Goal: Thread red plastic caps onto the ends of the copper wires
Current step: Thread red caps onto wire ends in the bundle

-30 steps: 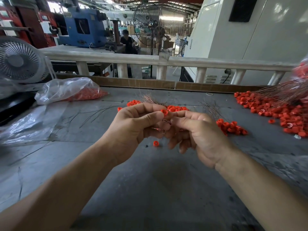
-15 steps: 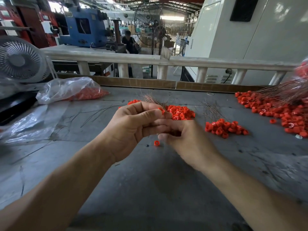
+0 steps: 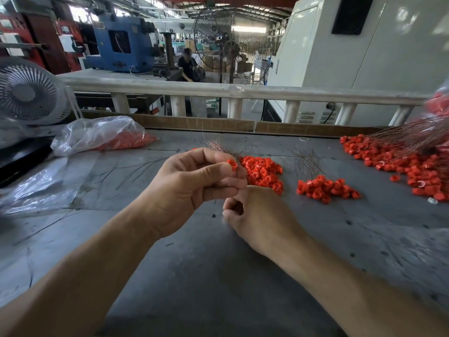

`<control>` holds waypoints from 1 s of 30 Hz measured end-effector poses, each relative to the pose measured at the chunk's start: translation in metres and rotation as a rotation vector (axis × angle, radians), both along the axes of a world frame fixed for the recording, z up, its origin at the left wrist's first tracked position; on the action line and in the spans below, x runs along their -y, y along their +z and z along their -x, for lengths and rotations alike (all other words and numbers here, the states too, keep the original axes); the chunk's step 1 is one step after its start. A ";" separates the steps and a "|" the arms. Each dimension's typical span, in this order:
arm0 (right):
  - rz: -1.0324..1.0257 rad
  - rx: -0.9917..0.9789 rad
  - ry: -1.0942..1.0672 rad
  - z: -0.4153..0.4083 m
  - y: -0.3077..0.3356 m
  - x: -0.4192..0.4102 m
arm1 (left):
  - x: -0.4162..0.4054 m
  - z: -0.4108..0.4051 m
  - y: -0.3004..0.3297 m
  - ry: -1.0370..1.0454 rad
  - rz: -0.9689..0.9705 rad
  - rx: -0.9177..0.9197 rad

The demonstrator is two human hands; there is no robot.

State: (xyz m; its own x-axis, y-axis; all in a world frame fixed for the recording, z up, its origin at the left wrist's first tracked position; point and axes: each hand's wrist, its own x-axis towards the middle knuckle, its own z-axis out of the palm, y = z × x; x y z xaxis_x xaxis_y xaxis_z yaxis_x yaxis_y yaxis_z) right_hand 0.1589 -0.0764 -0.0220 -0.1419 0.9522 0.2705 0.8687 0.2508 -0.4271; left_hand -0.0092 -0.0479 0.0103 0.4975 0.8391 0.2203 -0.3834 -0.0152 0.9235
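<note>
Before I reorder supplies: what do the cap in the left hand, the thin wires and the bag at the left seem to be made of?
The red cap looks like moulded plastic: uniform colour, smooth with a slight sheen. The wires look like bare copper: thin, reddish-brown, faintly metallic, though too fine to be sure. The bag looks like thin clear plastic film: see-through, crinkled, glossy, red caps showing through it.

We see one wide-angle view from a head-worn camera, looking forward and down along both forearms to the hands, close above a grey desk [image 3: 218, 276], with the factory hall beyond the railing [image 3: 243, 90].
</note>
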 end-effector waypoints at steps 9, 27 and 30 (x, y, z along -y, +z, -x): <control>-0.107 -0.886 0.144 -0.041 0.034 0.001 | 0.001 -0.003 -0.002 -0.011 -0.067 -0.019; -0.280 -0.560 0.163 -0.030 0.031 0.009 | 0.005 -0.013 -0.009 0.206 -0.219 -0.188; -0.296 -0.561 0.155 -0.029 0.031 0.009 | 0.006 -0.014 -0.009 0.226 -0.248 -0.192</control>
